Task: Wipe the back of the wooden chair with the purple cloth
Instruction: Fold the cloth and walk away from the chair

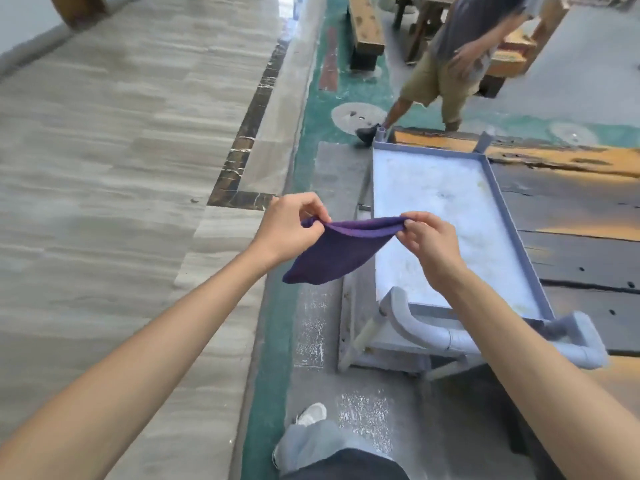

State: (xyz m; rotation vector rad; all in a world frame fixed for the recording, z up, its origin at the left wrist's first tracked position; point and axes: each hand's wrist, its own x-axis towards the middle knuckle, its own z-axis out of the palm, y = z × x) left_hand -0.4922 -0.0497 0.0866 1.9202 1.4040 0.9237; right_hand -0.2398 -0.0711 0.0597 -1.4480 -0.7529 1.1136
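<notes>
A furniture workshop or showroom floor, it seems: heavy rough-hewn wooden benches [365, 29] stand on paint-stained green flooring [322, 109], a dark slab table [571, 216] shows raw grain, and a grey utility cart [457, 216] stands alongside.

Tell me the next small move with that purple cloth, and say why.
Probably fold or bunch the purple cloth into one hand. Both the left hand and right hand pinch its top edge, so it hangs slack in the air, touching nothing, and no wooden chair back is clearly within reach.

cloth [332, 251] between both hands, cart [450, 209] beyond, second person [446, 64] behind cart
</notes>
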